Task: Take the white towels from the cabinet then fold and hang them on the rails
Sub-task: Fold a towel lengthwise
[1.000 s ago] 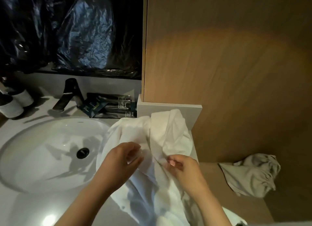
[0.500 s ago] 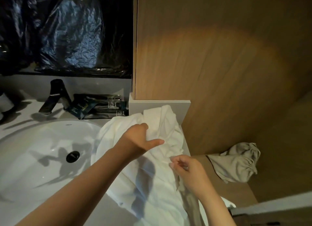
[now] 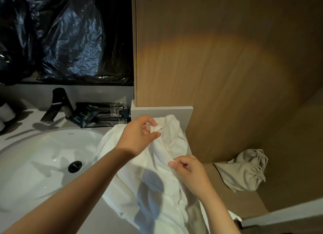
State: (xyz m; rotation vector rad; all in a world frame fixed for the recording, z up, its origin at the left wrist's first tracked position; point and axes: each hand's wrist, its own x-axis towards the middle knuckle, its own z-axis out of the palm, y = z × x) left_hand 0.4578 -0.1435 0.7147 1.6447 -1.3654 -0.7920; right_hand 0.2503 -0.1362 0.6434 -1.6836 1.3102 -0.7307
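The white towel (image 3: 157, 184) lies crumpled at the right end of the counter (image 3: 29, 116), spilling over the sink (image 3: 43, 155) rim. Nearest, the right hand (image 3: 190, 171) pinches a ridge of cloth. Farther off, the left hand (image 3: 139, 136) pinches what looks like a corner. The towel seems soft, light and limp. I'd take two corners of one edge so it hangs flat. The dark tap (image 3: 57, 104) stands beyond.

A bathroom: a white basin (image 3: 43, 160) sunk in a pale counter (image 3: 97, 221), a black tap (image 3: 57, 104) behind it, toiletry sachets (image 3: 97, 114) along the counter's back edge, and a wood-panelled wall (image 3: 218, 59).
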